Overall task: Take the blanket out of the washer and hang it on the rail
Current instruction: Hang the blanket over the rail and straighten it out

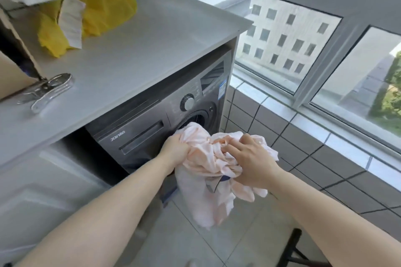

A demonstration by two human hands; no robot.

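1. Washer (152, 134) stands under a white counter (130, 50), its round opening facing the person.
2. Pale pink blanket (208, 171) is bunched just in front of the opening; one end seems to reach inside the drum, and the lower part hangs toward the floor.
3. Left hand (175, 149) grips a fold with curled fingers; right hand (251, 158) holds the bundle, fingers bent around cloth.
4. Risk: the hanging part may drag on the tiles, or the inner end may catch on the rim.
5. Rail is not visible.
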